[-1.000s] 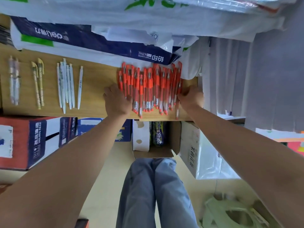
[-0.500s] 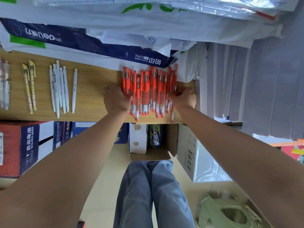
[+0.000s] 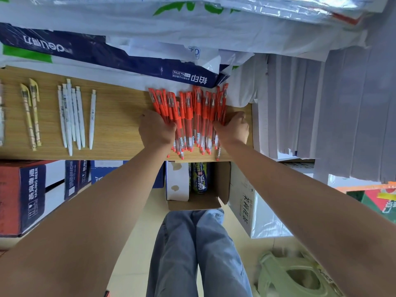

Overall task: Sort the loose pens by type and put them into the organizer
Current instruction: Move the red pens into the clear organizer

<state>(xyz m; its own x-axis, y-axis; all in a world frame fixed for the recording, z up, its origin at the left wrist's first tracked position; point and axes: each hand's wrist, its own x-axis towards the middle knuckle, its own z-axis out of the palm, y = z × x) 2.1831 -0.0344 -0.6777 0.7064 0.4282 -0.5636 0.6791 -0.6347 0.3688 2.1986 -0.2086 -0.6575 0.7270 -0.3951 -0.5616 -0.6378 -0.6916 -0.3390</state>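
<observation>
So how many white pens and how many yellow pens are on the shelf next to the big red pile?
White pens: 6
Yellow pens: 2
Total: 8
The red pens overlap too much to count.

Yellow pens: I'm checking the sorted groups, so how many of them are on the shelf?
2. The left yellow pen and the right yellow pen lie side by side near the left end of the shelf, left of the white pens. None looks hidden.

Bare shelf (image 3: 120, 125) separates white pens (image 3: 72, 116) from red pens (image 3: 192, 116).
</observation>
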